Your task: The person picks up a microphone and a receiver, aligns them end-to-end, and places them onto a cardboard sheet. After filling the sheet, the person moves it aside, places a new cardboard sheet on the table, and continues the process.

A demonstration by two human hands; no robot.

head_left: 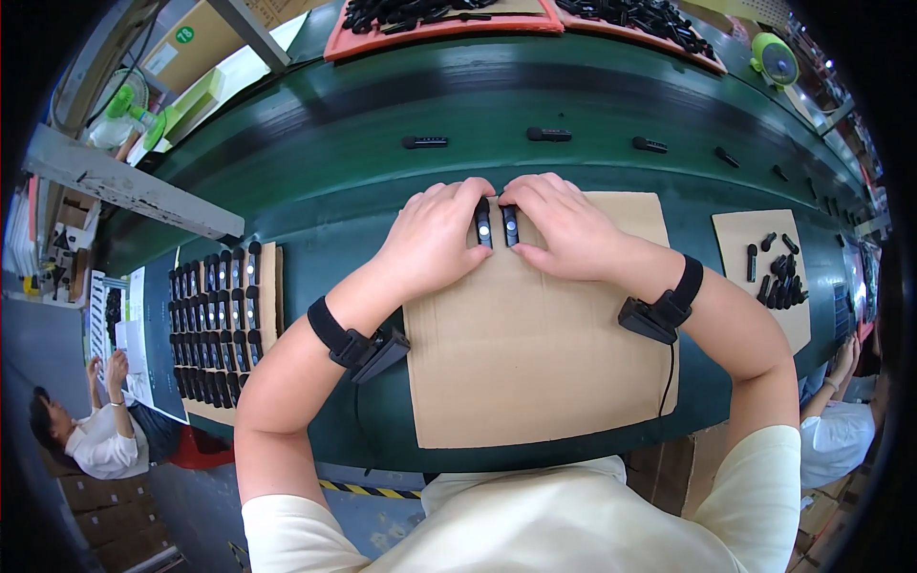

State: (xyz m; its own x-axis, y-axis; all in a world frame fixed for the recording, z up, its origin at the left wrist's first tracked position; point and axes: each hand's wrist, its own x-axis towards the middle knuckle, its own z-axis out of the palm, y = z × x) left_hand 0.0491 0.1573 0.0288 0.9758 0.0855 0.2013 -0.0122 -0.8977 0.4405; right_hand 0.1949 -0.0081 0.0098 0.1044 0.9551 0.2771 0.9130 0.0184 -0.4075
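Note:
Two small black microphones lie side by side near the top edge of a brown cardboard sheet (535, 363). My left hand (435, 234) has its thumb and fingers closed round the left microphone (484, 229). Close beside it, my right hand (564, 229) grips the right microphone (511, 227) in the same way. A narrow gap separates the two microphones, and each shows a pale round spot. The fingers partly cover their upper ends. Each of my wrists wears a black strap with a small box.
Rows of microphones (212, 325) stand on cardboard at left. More lie loose on a cardboard piece (755, 239) at right. Single microphones (549, 135) are spaced along the green belt (334, 124) beyond; red trays (444, 36) hold black parts. Co-workers sit on both sides.

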